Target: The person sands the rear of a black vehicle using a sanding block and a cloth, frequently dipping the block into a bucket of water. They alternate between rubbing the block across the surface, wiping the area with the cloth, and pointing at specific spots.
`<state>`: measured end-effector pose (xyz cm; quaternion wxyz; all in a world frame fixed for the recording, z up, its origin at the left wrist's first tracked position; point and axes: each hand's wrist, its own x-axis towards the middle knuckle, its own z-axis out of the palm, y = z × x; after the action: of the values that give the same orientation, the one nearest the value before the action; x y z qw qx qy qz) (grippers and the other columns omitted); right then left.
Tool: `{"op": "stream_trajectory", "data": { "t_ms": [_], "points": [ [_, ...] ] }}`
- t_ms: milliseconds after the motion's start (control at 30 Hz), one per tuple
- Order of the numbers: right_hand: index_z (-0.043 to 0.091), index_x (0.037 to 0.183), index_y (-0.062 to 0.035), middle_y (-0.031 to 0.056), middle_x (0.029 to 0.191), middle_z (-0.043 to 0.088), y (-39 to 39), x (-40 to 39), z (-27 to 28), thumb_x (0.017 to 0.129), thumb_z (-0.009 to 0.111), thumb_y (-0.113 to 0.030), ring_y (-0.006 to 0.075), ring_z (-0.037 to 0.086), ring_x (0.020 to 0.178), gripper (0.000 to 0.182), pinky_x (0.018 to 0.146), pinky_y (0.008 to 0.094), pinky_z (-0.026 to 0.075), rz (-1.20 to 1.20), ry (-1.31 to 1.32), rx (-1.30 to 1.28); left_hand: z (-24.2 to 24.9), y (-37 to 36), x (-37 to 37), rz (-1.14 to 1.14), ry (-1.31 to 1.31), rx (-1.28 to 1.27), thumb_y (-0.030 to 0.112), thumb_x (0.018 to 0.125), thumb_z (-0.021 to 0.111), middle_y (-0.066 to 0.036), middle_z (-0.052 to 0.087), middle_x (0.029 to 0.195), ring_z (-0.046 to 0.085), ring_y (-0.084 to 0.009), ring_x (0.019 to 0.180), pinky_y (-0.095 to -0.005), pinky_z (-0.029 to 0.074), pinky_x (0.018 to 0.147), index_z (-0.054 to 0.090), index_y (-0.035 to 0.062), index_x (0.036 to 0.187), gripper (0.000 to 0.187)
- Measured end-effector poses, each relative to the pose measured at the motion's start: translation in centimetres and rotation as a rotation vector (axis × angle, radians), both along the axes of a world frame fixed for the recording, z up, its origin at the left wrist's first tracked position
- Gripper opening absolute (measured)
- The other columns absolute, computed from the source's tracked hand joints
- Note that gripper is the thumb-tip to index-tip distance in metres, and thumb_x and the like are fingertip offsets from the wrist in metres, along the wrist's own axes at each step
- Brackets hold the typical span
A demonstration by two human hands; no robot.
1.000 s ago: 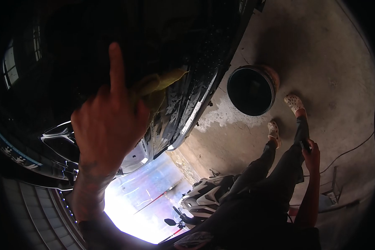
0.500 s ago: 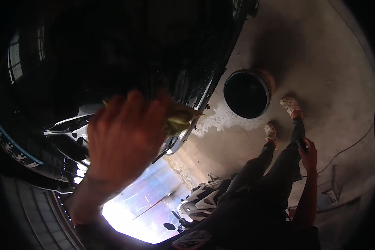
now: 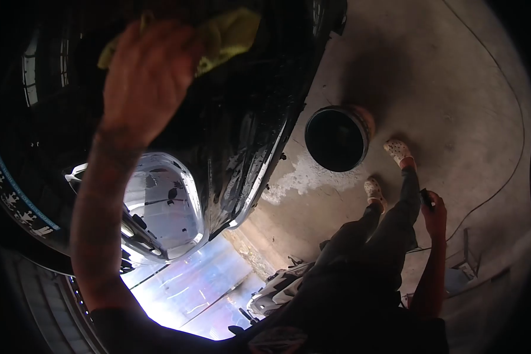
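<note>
High on the left, my left hand [image 3: 147,82] is closed on a yellow-green cloth [image 3: 233,38], which spreads out on both sides of it against the glossy black bodywork of a vehicle [image 3: 236,94]. Below that hand, beside my forearm, is the vehicle's clear headlight [image 3: 168,203], with dark specks on it. My right hand [image 3: 435,217] hangs low by my leg at the right, its fingers wrapped round a small dark object [image 3: 426,199]. What that object is cannot be made out.
A round bucket [image 3: 336,140] with a dark inside stands on the concrete floor [image 3: 454,106], near a pale wet-looking patch [image 3: 304,180]. My feet are in light clogs [image 3: 398,151]. A motorcycle [image 3: 274,292] is at the bottom centre. A thin cable [image 3: 518,147] curves along the right.
My left hand has moved up over the black bodywork with the cloth, uncovering the headlight. My right hand still holds the dark object. The whole view has shifted slightly.
</note>
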<state>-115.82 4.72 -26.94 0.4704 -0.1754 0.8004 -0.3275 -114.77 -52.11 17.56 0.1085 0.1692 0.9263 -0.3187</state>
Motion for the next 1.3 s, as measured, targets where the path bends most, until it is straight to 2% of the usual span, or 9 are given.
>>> {"op": "stream_trajectory", "data": {
  "t_ms": [67,133,300,500,733,867,933,1133,1300],
  "points": [
    [0.063,0.131,-0.0090,0.0168,0.117,0.065,0.3,0.3,-0.1,0.083,0.069,-0.005,0.0343,0.064,0.110,0.049,0.095,0.0435,0.050,-0.017,-0.007,0.002,-0.5,2.9,1.9,0.306,-0.234,-0.056,0.017,0.088,0.064,-0.005,0.072,0.113,0.067,-0.0253,0.112,-0.0488,0.050,0.094,0.076,0.0117,0.102,0.020],
    [0.063,0.130,-0.0089,0.0170,0.116,0.065,0.5,0.5,0.0,0.083,0.069,-0.006,0.0344,0.064,0.110,0.048,0.095,0.0435,0.051,-0.026,-0.016,0.010,-1.1,4.5,5.0,0.291,-0.265,-0.002,0.018,0.082,0.065,-0.003,0.067,0.105,0.065,-0.0233,0.102,-0.0477,0.050,0.092,0.070,0.0088,0.106,0.026],
    [0.064,0.129,-0.0092,0.0173,0.113,0.066,0.2,0.2,0.6,0.082,0.069,-0.007,0.0349,0.065,0.109,0.047,0.093,0.0435,0.052,-0.034,-0.049,0.029,-2.2,7.0,12.5,0.363,-0.331,0.054,0.018,0.079,0.064,-0.005,0.066,0.107,0.062,-0.0229,0.105,-0.0461,0.049,0.093,0.070,0.0101,0.117,0.039],
    [0.065,0.127,-0.0094,0.0145,0.109,0.067,0.8,-2.1,2.0,0.085,0.071,-0.006,0.0301,0.067,0.102,0.043,0.087,0.0401,0.054,-0.032,0.050,0.007,-1.8,8.7,19.8,0.571,-0.450,0.188,0.019,0.080,0.063,-0.005,0.066,0.107,0.061,-0.0240,0.103,-0.0450,0.048,0.090,0.069,0.0109,0.108,0.030],
    [0.069,0.121,-0.0101,0.0131,0.103,0.071,3.4,-4.2,1.8,0.082,0.071,-0.008,0.0272,0.069,0.096,0.039,0.085,0.0390,0.054,-0.023,0.103,0.072,-3.0,16.4,29.0,1.020,-0.430,0.323,0.019,0.085,0.064,-0.006,0.066,0.071,0.067,-0.0276,0.079,-0.0477,0.049,0.081,0.074,0.0169,0.085,0.011],
    [0.071,0.115,-0.0092,0.0150,0.086,0.075,4.1,-4.6,1.2,0.078,0.074,-0.019,0.0305,0.073,0.079,0.038,0.073,0.0424,0.056,0.009,0.051,0.141,-3.4,23.4,32.3,1.418,-0.443,0.395,0.038,0.091,0.063,-0.015,0.072,0.074,0.071,-0.0337,0.071,-0.0532,0.052,0.074,0.075,0.0130,0.079,0.030],
    [0.074,0.106,-0.0074,0.0149,0.077,0.074,2.8,-5.3,2.9,0.075,0.074,-0.023,0.0320,0.073,0.075,0.034,0.071,0.0435,0.057,0.037,0.013,0.316,-4.1,26.8,35.5,1.598,-0.447,0.378,0.048,0.094,0.059,-0.018,0.074,0.081,0.073,-0.0370,0.078,-0.0525,0.054,0.080,0.075,0.0110,0.079,0.043],
    [0.073,0.116,-0.0071,0.0172,0.091,0.077,1.3,-6.2,1.9,0.075,0.077,-0.025,0.0256,0.075,0.079,0.045,0.073,0.0383,0.059,0.155,0.053,0.255,-6.7,38.0,43.9,2.188,-0.214,0.461,0.050,0.092,0.062,-0.022,0.075,0.095,0.072,-0.0426,0.096,-0.0546,0.056,0.088,0.079,0.0127,0.092,0.041],
    [0.074,0.116,-0.0074,0.0191,0.102,0.076,-4.6,-6.7,5.9,0.072,0.076,-0.027,0.0338,0.074,0.096,0.047,0.086,0.0414,0.058,0.186,0.059,0.146,-10.6,47.5,50.1,2.442,0.210,0.772,0.029,0.081,0.075,-0.020,0.076,0.091,0.074,-0.0384,0.091,-0.0477,0.058,0.081,0.079,0.0103,0.094,0.023]
  ]
}}
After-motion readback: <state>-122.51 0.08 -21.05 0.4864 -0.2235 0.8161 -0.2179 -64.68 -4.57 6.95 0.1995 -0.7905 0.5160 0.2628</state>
